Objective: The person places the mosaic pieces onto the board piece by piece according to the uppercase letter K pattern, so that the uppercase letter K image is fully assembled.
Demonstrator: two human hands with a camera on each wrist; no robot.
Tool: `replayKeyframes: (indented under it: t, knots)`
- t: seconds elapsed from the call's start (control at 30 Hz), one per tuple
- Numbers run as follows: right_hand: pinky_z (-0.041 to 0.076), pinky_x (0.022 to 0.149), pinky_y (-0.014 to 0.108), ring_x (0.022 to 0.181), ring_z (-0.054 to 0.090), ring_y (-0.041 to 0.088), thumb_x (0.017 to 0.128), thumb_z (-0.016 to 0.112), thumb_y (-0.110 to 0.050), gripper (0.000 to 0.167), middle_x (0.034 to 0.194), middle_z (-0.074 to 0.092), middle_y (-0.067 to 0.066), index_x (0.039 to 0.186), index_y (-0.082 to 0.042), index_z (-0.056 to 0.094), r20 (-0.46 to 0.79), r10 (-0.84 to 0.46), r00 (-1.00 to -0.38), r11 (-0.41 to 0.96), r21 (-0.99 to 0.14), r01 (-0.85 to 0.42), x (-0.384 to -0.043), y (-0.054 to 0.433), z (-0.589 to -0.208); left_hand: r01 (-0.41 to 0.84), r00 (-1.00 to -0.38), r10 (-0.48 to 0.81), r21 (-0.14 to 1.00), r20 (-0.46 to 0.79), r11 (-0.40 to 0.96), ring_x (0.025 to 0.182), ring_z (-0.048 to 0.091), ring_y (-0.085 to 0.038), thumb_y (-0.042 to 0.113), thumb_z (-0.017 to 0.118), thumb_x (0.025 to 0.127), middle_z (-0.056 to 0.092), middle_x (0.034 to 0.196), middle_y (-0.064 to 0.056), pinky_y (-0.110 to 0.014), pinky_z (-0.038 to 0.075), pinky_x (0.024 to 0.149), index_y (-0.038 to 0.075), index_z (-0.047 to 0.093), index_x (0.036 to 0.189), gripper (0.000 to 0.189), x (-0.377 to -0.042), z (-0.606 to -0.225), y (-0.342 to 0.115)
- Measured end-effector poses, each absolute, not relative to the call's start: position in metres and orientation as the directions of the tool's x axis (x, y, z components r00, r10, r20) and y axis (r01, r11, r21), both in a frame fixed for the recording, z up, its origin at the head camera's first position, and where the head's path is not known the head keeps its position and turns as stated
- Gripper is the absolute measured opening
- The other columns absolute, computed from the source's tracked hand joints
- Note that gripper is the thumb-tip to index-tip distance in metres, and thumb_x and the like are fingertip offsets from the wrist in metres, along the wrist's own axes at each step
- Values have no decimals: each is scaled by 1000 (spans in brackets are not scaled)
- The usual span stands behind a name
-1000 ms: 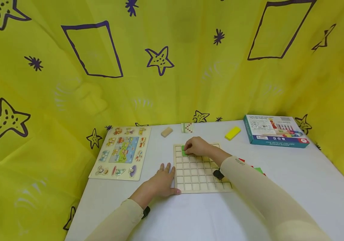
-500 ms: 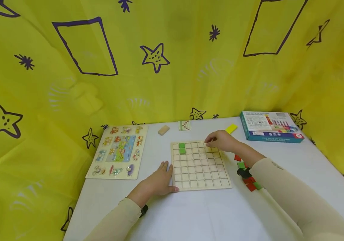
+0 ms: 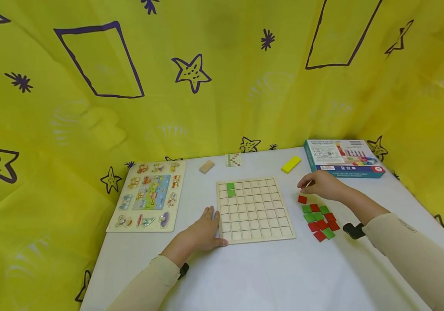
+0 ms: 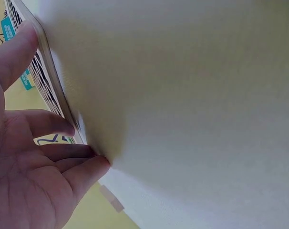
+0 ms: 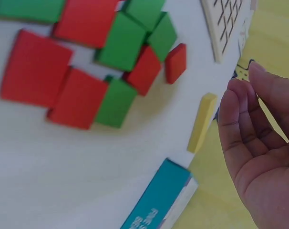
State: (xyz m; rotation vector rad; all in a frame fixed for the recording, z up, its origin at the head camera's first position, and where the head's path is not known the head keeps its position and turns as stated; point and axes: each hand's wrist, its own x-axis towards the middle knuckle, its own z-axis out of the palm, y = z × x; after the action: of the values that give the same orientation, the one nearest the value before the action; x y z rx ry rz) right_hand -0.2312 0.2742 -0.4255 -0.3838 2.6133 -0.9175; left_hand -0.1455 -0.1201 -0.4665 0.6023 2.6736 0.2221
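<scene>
A wooden grid board (image 3: 254, 209) lies mid-table, with two green tiles (image 3: 231, 189) in its upper left squares, one behind the other. My left hand (image 3: 202, 231) rests along the board's left edge, its thumb at the near left corner. In the left wrist view the left fingertips (image 4: 68, 128) touch the board's side. My right hand (image 3: 322, 185) hovers just behind a loose pile of red and green tiles (image 3: 320, 219), above a single red tile (image 3: 302, 199). The right wrist view shows its relaxed, bent fingers (image 5: 235, 124) with nothing between them.
A picture puzzle board (image 3: 148, 196) lies on the left. Along the back are a wooden block (image 3: 207, 166), a patterned card (image 3: 233, 160) and a yellow block (image 3: 291, 164). A teal-edged box (image 3: 344, 158) stands back right, before a yellow curtain (image 3: 222, 116).
My right hand has left the green tile on the board and moved right to the tile pile. Two green tiles now show in the grid. My left hand stays at the board's edge.
</scene>
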Motion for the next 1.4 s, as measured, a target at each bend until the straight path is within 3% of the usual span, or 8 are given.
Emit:
replayKeyframes:
  t: [0.63, 0.97, 1.4]
  knots:
    - [53, 80, 35, 95, 56, 26, 90, 74, -10, 29, 107, 68, 10, 116, 1, 70, -337, -314, -888, 795, -604, -53, -204, 328, -455, 382, -830, 440, 225, -343, 896, 150, 14, -44, 51, 70, 91, 17, 160, -33, -45, 26, 119, -10, 28, 153, 97, -145, -468, -120]
    - [53, 82, 40, 93, 56, 26, 89, 73, -6, 21, 101, 67, 7, 109, 1, 72, -363, -314, -878, 805, -592, -43, -202, 332, -459, 391, -824, 448, 223, -348, 893, 150, 13, -44, 51, 69, 91, 15, 160, -33, -45, 26, 119, -10, 27, 154, 97, -146, -469, -121]
    - [51, 79, 36, 93, 55, 25, 88, 74, -7, 14, 96, 64, 4, 101, -5, 71, -366, -338, -867, 799, -598, -59, -205, 335, -457, 409, -816, 459, 210, -352, 888, 150, 13, -44, 52, 66, 93, 15, 161, -32, -45, 25, 119, -10, 25, 154, 96, -146, -469, -122]
